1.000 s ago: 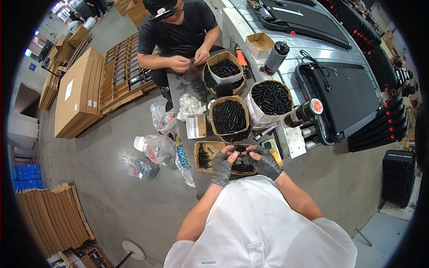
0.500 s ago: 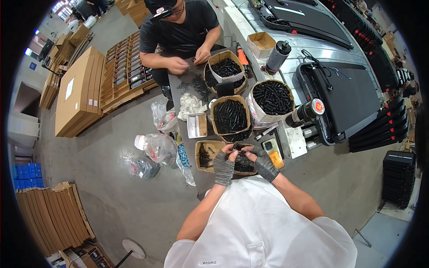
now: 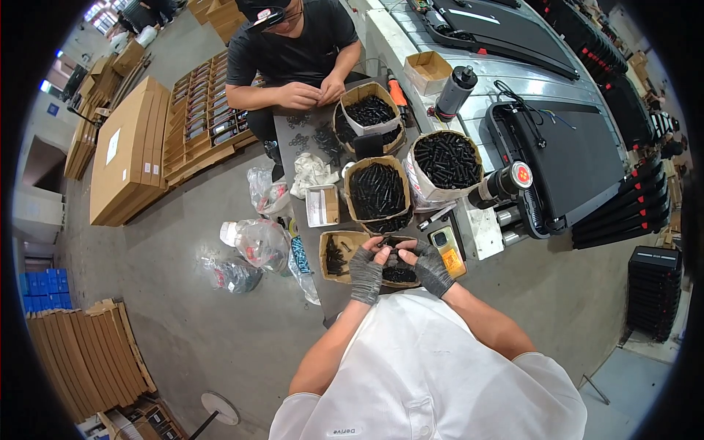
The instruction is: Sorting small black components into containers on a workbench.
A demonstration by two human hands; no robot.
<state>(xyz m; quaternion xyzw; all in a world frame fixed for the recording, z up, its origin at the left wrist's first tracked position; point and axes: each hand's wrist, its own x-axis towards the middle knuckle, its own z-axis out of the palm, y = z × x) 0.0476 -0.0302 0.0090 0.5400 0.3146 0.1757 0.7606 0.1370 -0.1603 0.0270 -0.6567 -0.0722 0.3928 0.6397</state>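
A small black part (image 3: 386, 243) sits between my hands, just above a carton (image 3: 400, 284) of dark pieces. My left hand (image 3: 366, 276), in a grey fingerless glove, has thumb and fingertips pinched on it. My right hand (image 3: 433, 270), gloved alike, has thumb and fingers bent in beside it; I can't make out whether they grip it too.

Just left, a second carton (image 3: 336, 277) holds a few dark pieces on the grey table (image 3: 334, 293). To my right lies a phone (image 3: 443, 237) with an orange label, a marker pen (image 3: 437, 218) beyond it. Ahead stand a fuller carton (image 3: 347, 185) of black cylinders, a small white box (image 3: 321, 206) and a crumpled white rag (image 3: 312, 174).

Across the table a co-worker (image 3: 293, 59) in black sits with hands together. On my right a metal conveyor (image 3: 411, 26) carries black machine decks (image 3: 568, 165); on my left, flat brown cartons (image 3: 125, 161) lean upright on the concrete floor (image 3: 169, 249).
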